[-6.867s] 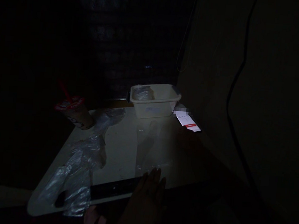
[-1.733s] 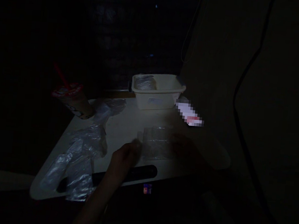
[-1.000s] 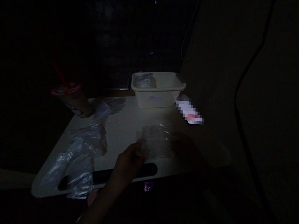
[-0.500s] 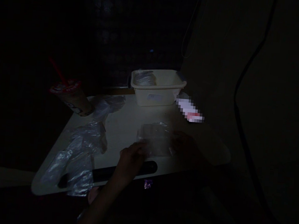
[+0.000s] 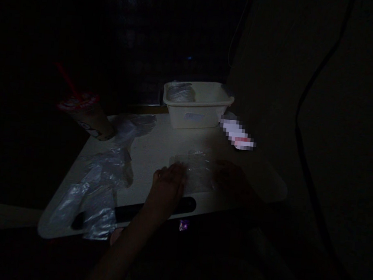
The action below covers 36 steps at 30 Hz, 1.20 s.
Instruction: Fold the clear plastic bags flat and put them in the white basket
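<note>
Head view: we see the left grip, fingers bent down at the left edge of a clear plastic piece; blur keeps us from telling whether it pinches the film. The right grip sits in deep shadow by the right edge, and we cannot tell whether it grasps anything. The piece lies on the pale tabletop, on our side of the cream tub. Inside the tub, at its left, we find a plastic bundle. Just right of the tub glows a phone; left of it stand a red-strawed cup and, nearer us, crumpled plastic.
</note>
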Each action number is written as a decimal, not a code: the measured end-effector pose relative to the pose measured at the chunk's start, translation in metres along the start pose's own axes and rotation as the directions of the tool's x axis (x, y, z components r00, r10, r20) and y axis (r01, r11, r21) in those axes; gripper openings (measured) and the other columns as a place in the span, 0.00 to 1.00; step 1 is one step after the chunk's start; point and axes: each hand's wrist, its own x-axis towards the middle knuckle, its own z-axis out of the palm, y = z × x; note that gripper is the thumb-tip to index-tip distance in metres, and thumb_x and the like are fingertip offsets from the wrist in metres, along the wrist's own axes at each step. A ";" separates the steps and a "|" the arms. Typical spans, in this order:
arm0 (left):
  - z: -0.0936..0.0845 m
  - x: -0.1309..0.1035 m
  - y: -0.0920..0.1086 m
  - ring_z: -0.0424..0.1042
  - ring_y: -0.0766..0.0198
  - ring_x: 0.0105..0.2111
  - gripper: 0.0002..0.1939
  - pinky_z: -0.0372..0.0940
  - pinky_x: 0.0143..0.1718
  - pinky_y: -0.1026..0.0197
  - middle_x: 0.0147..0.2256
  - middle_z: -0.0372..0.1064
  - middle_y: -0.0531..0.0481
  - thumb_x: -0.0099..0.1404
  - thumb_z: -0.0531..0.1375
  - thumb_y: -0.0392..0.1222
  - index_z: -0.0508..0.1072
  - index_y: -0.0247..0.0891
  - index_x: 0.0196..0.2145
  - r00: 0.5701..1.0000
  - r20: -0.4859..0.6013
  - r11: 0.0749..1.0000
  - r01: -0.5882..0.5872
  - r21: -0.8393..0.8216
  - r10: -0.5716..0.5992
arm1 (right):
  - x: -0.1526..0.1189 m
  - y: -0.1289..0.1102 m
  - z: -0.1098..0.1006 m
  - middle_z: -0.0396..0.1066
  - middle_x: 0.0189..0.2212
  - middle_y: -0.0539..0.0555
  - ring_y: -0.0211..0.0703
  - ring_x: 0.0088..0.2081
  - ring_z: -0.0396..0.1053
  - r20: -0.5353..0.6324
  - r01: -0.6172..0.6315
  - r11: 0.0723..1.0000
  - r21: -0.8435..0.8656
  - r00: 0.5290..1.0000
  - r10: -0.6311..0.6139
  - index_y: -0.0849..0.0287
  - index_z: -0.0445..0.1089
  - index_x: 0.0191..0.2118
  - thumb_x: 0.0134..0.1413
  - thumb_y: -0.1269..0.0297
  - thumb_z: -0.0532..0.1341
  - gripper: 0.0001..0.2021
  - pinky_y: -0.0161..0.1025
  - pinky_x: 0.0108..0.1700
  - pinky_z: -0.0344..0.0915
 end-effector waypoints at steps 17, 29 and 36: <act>0.006 -0.006 -0.009 0.39 0.56 0.55 0.23 0.43 0.49 0.46 0.56 0.41 0.38 0.62 0.38 0.42 0.46 0.29 0.54 0.986 0.164 0.975 -0.061 0.213 0.026 | -0.009 0.010 -0.014 0.69 0.28 0.53 0.39 0.30 0.67 -0.085 0.058 0.995 -0.076 0.994 -0.064 0.63 0.58 0.46 0.42 0.69 0.55 0.21 0.35 0.30 0.64; 0.008 0.012 0.002 0.41 0.57 0.55 0.23 0.41 0.51 0.48 0.55 0.43 0.38 0.62 0.39 0.40 0.48 0.28 0.53 0.982 0.167 0.976 -0.118 0.182 0.088 | 0.001 -0.026 0.036 0.56 0.50 0.61 0.46 0.53 0.49 0.104 0.638 0.490 -0.593 0.665 -0.740 0.70 0.57 0.48 0.52 0.67 0.44 0.19 0.45 0.53 0.48; 0.013 0.009 -0.003 0.40 0.54 0.55 0.27 0.40 0.51 0.46 0.55 0.41 0.35 0.62 0.38 0.47 0.47 0.25 0.53 0.987 0.156 0.965 -0.083 0.249 0.045 | 0.008 0.000 0.042 0.52 0.52 0.64 0.51 0.54 0.45 0.153 0.576 0.453 -0.680 0.717 -0.680 0.71 0.54 0.51 0.52 0.57 0.43 0.25 0.51 0.52 0.44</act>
